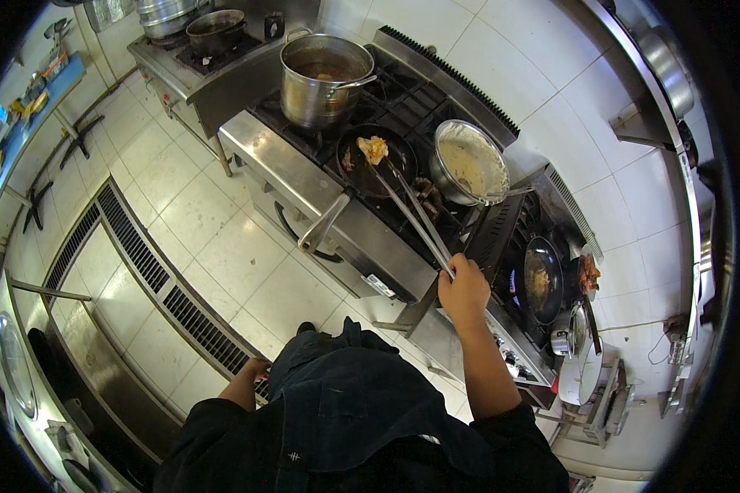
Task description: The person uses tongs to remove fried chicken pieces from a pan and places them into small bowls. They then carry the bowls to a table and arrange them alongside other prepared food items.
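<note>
My right hand [464, 289] grips long metal tongs [414, 215] by their handle end. The far tips reach over a black frying pan [379, 180] on the range, at a pale, orange-flecked piece of food [373, 150]; whether they pinch it is unclear. A small browned bit lies at the pan's left side. The pan's metal handle [324, 223] sticks out over the range's front edge. Right of the pan stands a metal bowl [470, 161] with a creamy mixture and a utensil in it. My left hand [256, 370] hangs low beside the apron, partly hidden, its fingers unclear.
A tall steel pot [327, 80] with liquid stands behind the pan. On the right burner, with a blue flame beside it, a dark wok [543, 280] holds food. Near it are a plate of browned food [588, 274] and a small saucepan [560, 342]. A floor drain grate [200, 323] runs at left.
</note>
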The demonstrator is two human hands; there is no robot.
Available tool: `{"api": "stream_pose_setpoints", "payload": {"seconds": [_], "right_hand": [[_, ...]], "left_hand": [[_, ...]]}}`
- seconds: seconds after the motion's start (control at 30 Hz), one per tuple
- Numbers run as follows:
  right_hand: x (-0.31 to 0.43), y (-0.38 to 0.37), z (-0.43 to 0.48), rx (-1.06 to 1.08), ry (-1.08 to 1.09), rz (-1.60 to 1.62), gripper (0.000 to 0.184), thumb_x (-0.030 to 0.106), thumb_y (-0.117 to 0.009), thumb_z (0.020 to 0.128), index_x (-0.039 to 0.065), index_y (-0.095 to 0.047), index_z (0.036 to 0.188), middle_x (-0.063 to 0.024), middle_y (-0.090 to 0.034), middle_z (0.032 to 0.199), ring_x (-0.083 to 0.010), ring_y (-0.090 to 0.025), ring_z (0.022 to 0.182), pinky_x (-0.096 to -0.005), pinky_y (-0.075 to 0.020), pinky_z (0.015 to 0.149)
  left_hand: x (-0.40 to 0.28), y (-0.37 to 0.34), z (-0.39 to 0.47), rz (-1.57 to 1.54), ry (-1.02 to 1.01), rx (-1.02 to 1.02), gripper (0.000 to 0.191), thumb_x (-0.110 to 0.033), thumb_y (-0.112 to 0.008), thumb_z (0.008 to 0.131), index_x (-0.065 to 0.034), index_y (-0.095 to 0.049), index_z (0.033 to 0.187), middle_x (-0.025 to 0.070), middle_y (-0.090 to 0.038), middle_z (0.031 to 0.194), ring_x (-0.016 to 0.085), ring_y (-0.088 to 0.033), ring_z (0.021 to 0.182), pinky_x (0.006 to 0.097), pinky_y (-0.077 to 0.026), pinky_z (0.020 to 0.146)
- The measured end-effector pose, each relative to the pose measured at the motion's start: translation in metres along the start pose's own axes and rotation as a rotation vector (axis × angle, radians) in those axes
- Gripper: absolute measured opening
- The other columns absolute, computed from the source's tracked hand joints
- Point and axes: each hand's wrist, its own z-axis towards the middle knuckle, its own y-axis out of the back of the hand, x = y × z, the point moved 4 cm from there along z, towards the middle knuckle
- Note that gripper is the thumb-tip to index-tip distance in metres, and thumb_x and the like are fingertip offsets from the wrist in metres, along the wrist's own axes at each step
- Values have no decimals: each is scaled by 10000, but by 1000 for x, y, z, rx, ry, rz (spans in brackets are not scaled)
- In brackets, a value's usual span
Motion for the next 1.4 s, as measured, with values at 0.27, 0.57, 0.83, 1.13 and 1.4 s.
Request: {"api": "stream_pose_setpoints", "payload": {"seconds": [0.27,0.57,0.83,1.13,1.4], "right_hand": [[6,-24,3,-7,-71,187,178,170,-653,750,84,-543,862,-155,-596,808,-355,-604,744,-434,-473,649],[-34,-57,18,197,-295,779,195,173,-692,732,41,-565,800,-84,-590,692,-178,-534,551,-306,-421,521],[-29,-54,31,344,-463,1183,122,122,-650,766,44,-564,806,-65,-606,711,-100,-499,560,-224,-372,482],[-20,-55,45,400,-359,1130,284,103,-583,839,-9,-590,1100,-53,-604,709,-69,-459,524,-211,-345,460],[-29,-74,28,276,-298,1074,285,59,-594,823,9,-609,1103,-31,-617,714,-64,-472,524,-219,-357,474]], "left_hand": [[-10,-7,23,1660,-877,-185,433,-218,-665,776,-176,-585,1200,9,-609,1159,224,-594,1023,348,-498,851],[-4,9,24,212,-325,-21,351,-120,-639,801,-112,-607,1151,75,-628,1077,195,-651,835,328,-543,679],[-9,10,5,161,-119,-37,325,-149,-565,880,-132,-575,1204,51,-666,979,176,-641,775,307,-507,606],[-1,10,34,599,-279,80,370,-180,-562,875,-167,-550,1245,15,-642,1079,143,-623,843,310,-526,684],[3,13,56,679,-704,93,347,-213,-511,896,-118,-524,1229,85,-651,1029,214,-634,783,332,-477,587]]}}
